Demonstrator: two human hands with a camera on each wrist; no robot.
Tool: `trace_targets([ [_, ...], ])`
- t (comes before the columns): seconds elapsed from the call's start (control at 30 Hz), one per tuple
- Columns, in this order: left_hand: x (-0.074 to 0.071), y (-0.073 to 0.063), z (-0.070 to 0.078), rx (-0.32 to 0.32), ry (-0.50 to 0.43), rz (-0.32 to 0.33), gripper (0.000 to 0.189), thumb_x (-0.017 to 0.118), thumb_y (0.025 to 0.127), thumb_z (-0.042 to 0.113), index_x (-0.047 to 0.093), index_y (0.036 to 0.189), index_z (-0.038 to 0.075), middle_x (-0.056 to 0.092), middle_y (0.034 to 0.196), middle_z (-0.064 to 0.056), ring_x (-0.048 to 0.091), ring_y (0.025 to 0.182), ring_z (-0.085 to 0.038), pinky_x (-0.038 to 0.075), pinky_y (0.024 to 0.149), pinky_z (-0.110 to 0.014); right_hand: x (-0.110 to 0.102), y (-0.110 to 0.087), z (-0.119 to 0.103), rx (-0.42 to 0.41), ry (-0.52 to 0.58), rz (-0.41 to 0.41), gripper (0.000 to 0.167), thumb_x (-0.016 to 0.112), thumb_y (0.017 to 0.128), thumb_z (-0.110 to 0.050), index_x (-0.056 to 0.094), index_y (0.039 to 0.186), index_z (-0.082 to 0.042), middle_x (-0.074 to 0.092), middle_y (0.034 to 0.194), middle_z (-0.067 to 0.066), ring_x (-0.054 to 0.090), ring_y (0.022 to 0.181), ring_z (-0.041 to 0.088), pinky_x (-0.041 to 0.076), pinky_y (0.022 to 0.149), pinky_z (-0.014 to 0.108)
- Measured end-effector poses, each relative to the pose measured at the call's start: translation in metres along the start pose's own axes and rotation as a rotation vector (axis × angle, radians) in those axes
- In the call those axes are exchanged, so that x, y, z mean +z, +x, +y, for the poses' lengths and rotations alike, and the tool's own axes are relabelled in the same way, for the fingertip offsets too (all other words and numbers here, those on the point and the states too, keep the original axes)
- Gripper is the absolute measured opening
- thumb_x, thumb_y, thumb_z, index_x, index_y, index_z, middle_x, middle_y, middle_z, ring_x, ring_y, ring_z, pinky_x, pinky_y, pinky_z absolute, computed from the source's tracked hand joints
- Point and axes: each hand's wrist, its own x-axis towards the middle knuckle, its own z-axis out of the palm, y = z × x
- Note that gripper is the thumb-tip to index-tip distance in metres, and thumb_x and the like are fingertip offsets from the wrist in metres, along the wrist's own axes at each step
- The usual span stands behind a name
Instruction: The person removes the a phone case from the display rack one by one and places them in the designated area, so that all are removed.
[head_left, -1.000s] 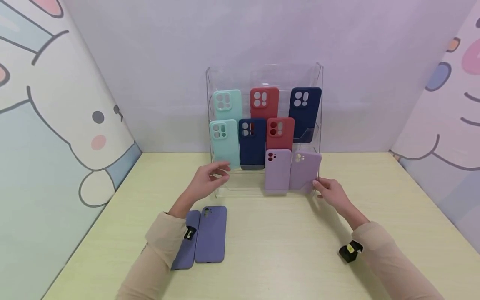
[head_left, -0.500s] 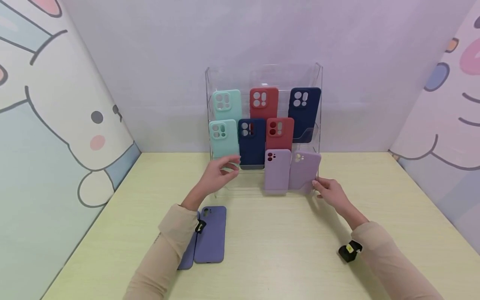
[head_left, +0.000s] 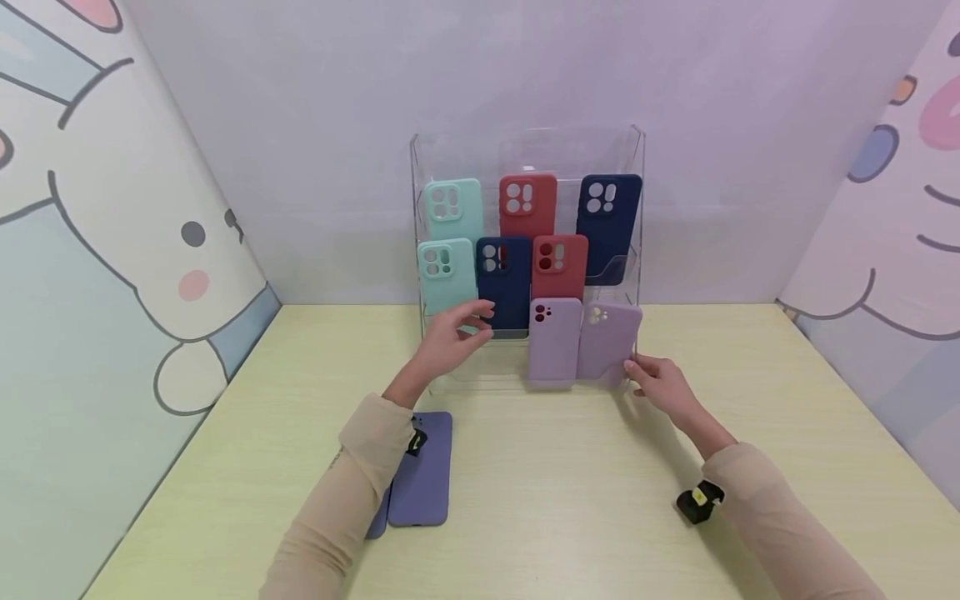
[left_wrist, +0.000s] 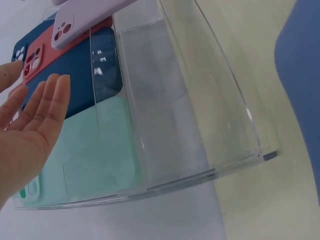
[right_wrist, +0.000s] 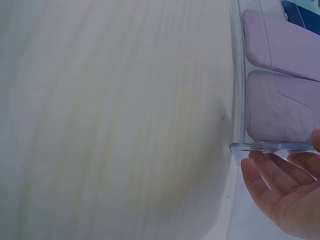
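A clear acrylic display stand (head_left: pixel 480 385) holds phone cases in tiers. My left hand (head_left: pixel 448 337) hovers before its lower left part, fingers loosely bent with nothing between them. Behind it are a mint phone case (head_left: pixel 447 279) and a navy phone case (head_left: pixel 504 283); the left wrist view shows the palm and spread fingers. At the stand's lower right edge, my right hand (head_left: pixel 663 385) grips the side, thumb in front and fingers along the outer wall (right_wrist: pixel 272 146). Just inside leans a lilac phone case (head_left: pixel 609 342), beside a second lilac phone case (head_left: pixel 555 346).
Two slate-purple phone cases lie flat on the table; one (head_left: pixel 423 483) is mostly visible, the other (head_left: pixel 378 521) mostly under my left sleeve. Higher tiers hold red cases (head_left: pixel 528 204), another mint case (head_left: pixel 455 204) and another navy case (head_left: pixel 609 229). A pale wall (head_left: pixel 337 167) stands behind.
My left hand has moved right and slightly up across the stand's front, from the mint case toward the navy one. My right hand has stayed at the stand's right edge.
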Motion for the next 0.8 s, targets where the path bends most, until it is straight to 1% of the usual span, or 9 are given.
trace_targets([
  [0.13, 0.004, 0.005, -0.001, -0.006, 0.014, 0.005, 0.038, 0.062, 0.085, 0.002, 0.053, 0.121, -0.005, 0.059, 0.110, -0.022, 0.061, 0.091, -0.027, 0.054, 0.072, -0.032, 0.000, 0.000, 0.001, -0.008, 0.000, 0.000, 0.047, 0.039, 0.099, -0.020, 0.034, 0.132, 0.014, 0.043, 0.127, 0.032, 0.048, 0.111, 0.042, 0.052, 0.079, 0.040],
  [0.3, 0.010, 0.010, -0.003, -0.026, 0.035, -0.007, 0.038, 0.061, 0.086, 0.005, 0.053, 0.122, -0.002, 0.059, 0.112, -0.019, 0.061, 0.092, -0.025, 0.053, 0.072, -0.031, 0.000, 0.000, 0.002, -0.021, -0.004, -0.002, 0.047, 0.039, 0.098, -0.019, 0.035, 0.131, 0.014, 0.044, 0.125, 0.033, 0.049, 0.110, 0.043, 0.052, 0.078, 0.040],
  [0.47, 0.016, 0.015, -0.002, -0.028, 0.056, 0.002, 0.038, 0.061, 0.086, 0.005, 0.053, 0.122, -0.001, 0.059, 0.111, -0.018, 0.061, 0.091, -0.023, 0.053, 0.070, -0.028, 0.000, 0.001, 0.002, -0.023, -0.011, -0.001, 0.047, 0.039, 0.099, -0.019, 0.034, 0.131, 0.014, 0.043, 0.125, 0.033, 0.049, 0.110, 0.043, 0.052, 0.078, 0.040],
  [0.57, 0.019, 0.017, -0.001, -0.029, 0.074, 0.007, 0.038, 0.062, 0.086, 0.005, 0.054, 0.122, -0.001, 0.059, 0.111, -0.017, 0.061, 0.091, -0.022, 0.053, 0.071, -0.027, 0.000, 0.001, 0.002, -0.020, -0.012, -0.002, 0.048, 0.039, 0.099, -0.020, 0.034, 0.132, 0.014, 0.043, 0.126, 0.033, 0.049, 0.110, 0.043, 0.052, 0.078, 0.040],
  [0.8, 0.027, 0.024, 0.001, -0.041, 0.108, -0.005, 0.037, 0.061, 0.086, 0.006, 0.054, 0.122, 0.001, 0.059, 0.111, -0.015, 0.061, 0.091, -0.021, 0.053, 0.072, -0.026, -0.001, 0.001, 0.003, -0.014, -0.008, -0.002, 0.048, 0.040, 0.099, -0.021, 0.034, 0.132, 0.013, 0.043, 0.127, 0.032, 0.049, 0.110, 0.043, 0.051, 0.079, 0.041],
])
